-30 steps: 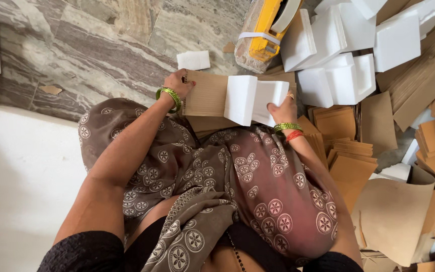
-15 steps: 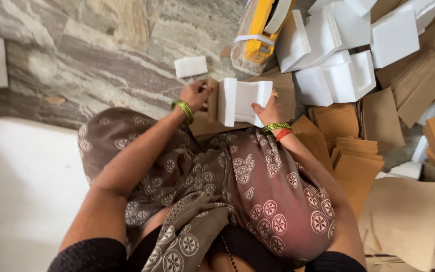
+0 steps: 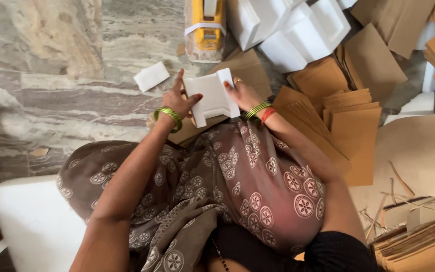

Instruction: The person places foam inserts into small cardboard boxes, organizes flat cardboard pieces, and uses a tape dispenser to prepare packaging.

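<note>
Head view: left hand (image 3: 177, 100) and right hand (image 3: 241, 93) grip a white foam insert (image 3: 211, 96) over unfolded brown cardboard (image 3: 237, 68), the boxing barely begun, flat card stacks (image 3: 353, 118) waiting right.

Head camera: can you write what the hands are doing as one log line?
left hand: holds foam piece | right hand: holds same piece | under it: cardboard sheet | nearby: foam block on floor

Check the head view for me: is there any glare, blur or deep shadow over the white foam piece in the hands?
Head view: soft, even light, no glare; the white foam piece is sharp, held by the left hand and right hand; only faint shadow under it on the brown cardboard; frame edges look slightly stretched.
</note>
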